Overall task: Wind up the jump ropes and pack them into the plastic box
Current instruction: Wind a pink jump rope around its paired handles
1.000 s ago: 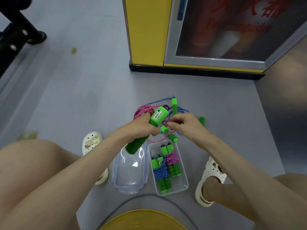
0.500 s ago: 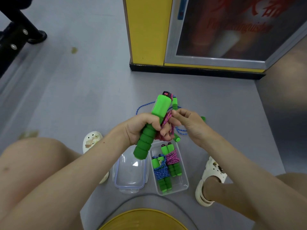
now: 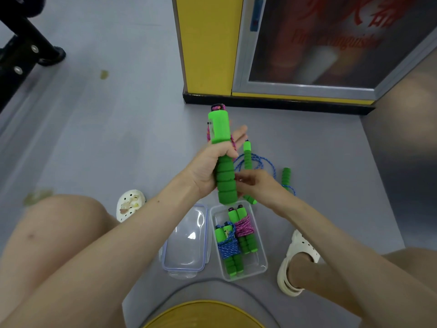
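Lid (image 3: 186, 242) flat on floor (image 3: 118, 138), touching box (image 3: 259, 256) on its right; two wound ropes (image 3: 234, 240) inside. Left hand (image 3: 208, 171) clamped around upright green handle (image 3: 223, 159), index finger extended, pink cord (image 3: 209, 133) behind. Right hand (image 3: 257, 184) just beside handle's lower end, fingers pinched; on what, cannot tell. Blue rope (image 3: 257, 162) loose on floor beyond.

A gym or public activity hall, seen at floor level

Grey sports flooring (image 3: 118, 129) fills the frame; a yellow-framed fire extinguisher cabinet (image 3: 319, 43) stands at upper right, and black bolted equipment legs (image 3: 26, 50) occupy the upper left.
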Motion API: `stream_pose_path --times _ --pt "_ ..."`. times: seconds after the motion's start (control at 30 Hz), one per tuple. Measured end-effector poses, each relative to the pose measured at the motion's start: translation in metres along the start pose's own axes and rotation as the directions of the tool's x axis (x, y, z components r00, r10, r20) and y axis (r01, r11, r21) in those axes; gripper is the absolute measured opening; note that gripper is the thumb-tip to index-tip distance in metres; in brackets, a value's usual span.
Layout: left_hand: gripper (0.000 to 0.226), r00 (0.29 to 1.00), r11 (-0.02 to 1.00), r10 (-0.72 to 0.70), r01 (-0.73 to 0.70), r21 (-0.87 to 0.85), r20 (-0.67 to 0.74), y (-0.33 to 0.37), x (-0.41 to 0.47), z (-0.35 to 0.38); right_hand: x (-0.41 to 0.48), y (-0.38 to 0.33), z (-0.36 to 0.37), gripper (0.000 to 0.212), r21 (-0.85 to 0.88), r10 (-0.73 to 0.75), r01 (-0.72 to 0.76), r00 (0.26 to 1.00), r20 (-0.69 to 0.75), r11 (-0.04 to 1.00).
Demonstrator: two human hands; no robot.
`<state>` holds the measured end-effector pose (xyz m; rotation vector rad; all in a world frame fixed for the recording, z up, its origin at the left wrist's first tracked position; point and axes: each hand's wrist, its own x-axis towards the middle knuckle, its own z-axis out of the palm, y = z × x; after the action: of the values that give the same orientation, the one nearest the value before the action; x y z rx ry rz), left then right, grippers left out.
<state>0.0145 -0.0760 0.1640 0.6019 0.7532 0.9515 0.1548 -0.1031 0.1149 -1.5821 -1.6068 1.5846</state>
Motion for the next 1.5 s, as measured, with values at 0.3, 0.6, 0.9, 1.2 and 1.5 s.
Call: stream_pose_path --times 0.3,0.6,0.9,1.2,1.5 --pt "0.09 0.958 0.346 0.285 -0.119 0.931 0.017 -0.007 0.004 -0.023 -0.001 -0.009 -0.018 0.014 -0.015 -0.058 0.056 0.986 -0.159 0.998" --pt "0.026 0.947 0.364 -0.293 0.237 0.901 -0.131 -0.001 -0.005 -0.026 0.0 -0.012 -0.024 0.023 0.163 -0.07 0.118 0.959 -0.275 0.98" --pt "0.04 0.808 0.848 -0.463 0.283 0.448 0.365 -0.003 -0.017 -0.019 0.003 -0.015 -0.021 0.02 0.411 -0.054 0.141 0.975 -0.216 0.901" --pt "0.058 0.886 0.966 -0.239 0.259 0.003 0.398 -0.014 -0.008 -0.003 0.0 -0.005 0.003 0.018 0.415 0.019 0.044 0.989 -0.147 0.909" --pt "0.051 0.996 0.97 -0.08 0.072 0.232 0.028 -0.009 -0.008 0.006 -0.005 -0.008 0.002 0.03 0.315 0.096 -0.092 0.995 0.002 0.945"
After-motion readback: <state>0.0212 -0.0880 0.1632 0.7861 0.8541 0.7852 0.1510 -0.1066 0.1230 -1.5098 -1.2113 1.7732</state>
